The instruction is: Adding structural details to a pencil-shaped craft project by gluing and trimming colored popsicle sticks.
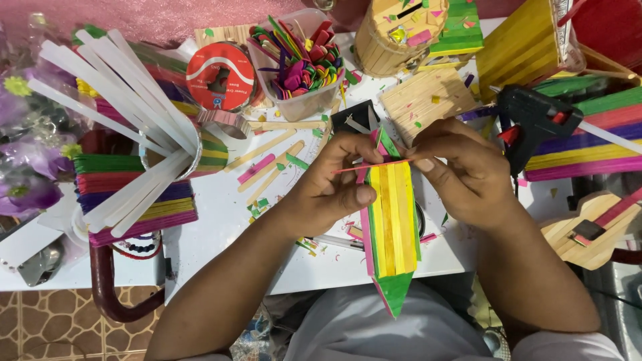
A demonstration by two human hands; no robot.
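Both hands meet over the middle of the white table (pixel 221 214): the left hand (pixel 334 184) is wrapped around the upper part of a pointed panel of glued craft sticks (pixel 391 227) in pink, yellow and green, thumb pressed on its front, while the right hand (pixel 461 170) pinches one end of a thin pink stick (pixel 374 165) laid across the panel's top, its other end under the left fingertips. The panel's green tip points toward the person's lap. Just right of the right hand lies a black glue gun (pixel 535 120) on stacks of coloured sticks (pixel 588 144). Beyond the hands stand a clear tub of mixed coloured sticks (pixel 301 63) and a red tape roll (pixel 219 77). Farther left, a container holds white glue rods (pixel 127 113) fanned outward.
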